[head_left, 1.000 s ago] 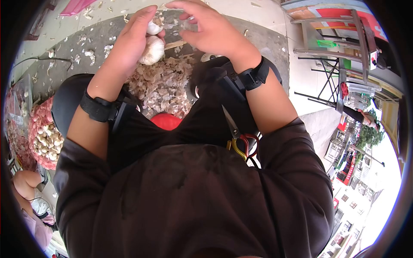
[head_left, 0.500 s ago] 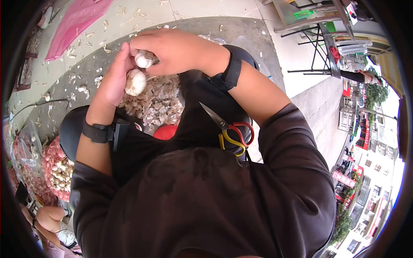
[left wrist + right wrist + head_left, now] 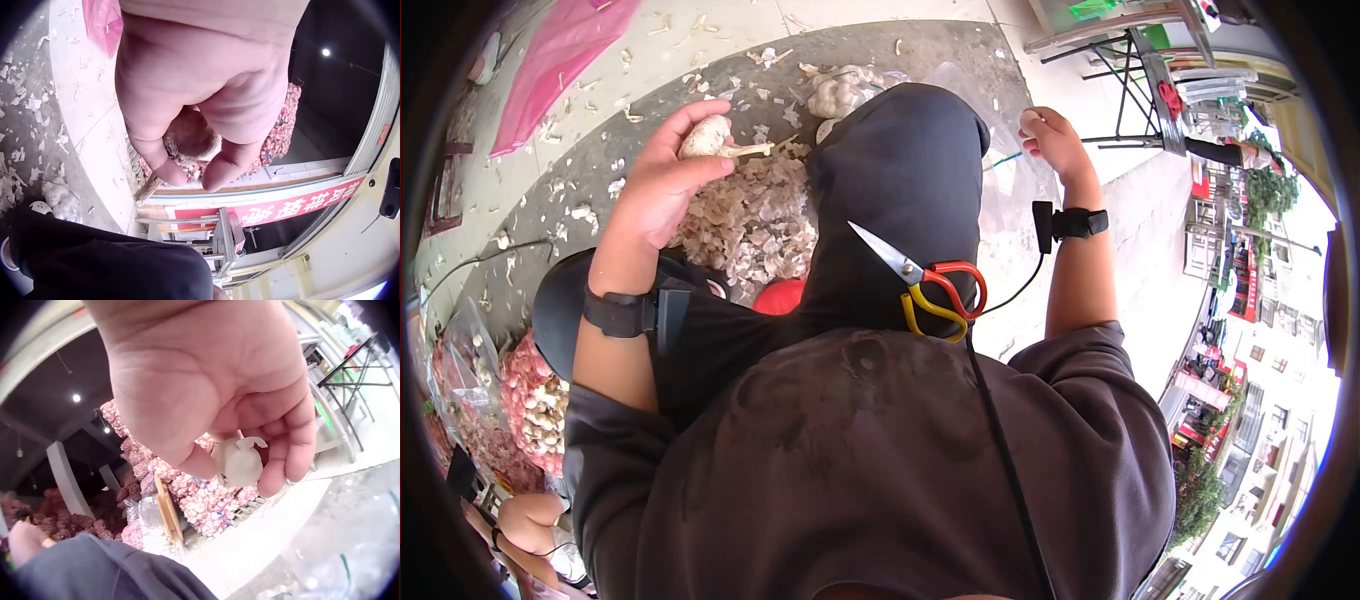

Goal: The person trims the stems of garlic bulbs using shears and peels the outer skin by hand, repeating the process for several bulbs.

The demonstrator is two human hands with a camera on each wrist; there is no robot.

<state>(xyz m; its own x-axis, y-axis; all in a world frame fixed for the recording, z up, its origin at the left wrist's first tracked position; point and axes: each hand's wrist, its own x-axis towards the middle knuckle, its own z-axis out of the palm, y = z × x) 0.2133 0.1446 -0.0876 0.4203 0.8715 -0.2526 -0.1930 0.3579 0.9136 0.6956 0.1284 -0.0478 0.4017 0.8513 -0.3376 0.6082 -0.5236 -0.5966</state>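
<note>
My left hand [image 3: 655,185] holds a garlic bulb [image 3: 706,138] between thumb and fingers, its dry stem pointing right. In the left wrist view, the fingers and thumb curl round that bulb, whose underside is in shadow. Far out to the right, beyond the right knee, my right hand [image 3: 1062,152] grips a second, pale garlic bulb [image 3: 240,465]. Some of its skin peels up near the fingers in the right wrist view. Red-and-yellow-handled scissors [image 3: 913,275] lie with blades apart on the right thigh.
Garlic skins [image 3: 745,230] are heaped between the legs, by a red object [image 3: 780,296]. A bag of garlic bulbs [image 3: 840,92] stands beyond the right knee. At the left are a net sack of garlic [image 3: 540,410] and a pink sheet [image 3: 565,70]. A person [image 3: 535,520] sits lower left.
The hands came together around two bulbs, then parted. My right hand has swung far right past the knee with one bulb; the left still holds the stemmed one.
</note>
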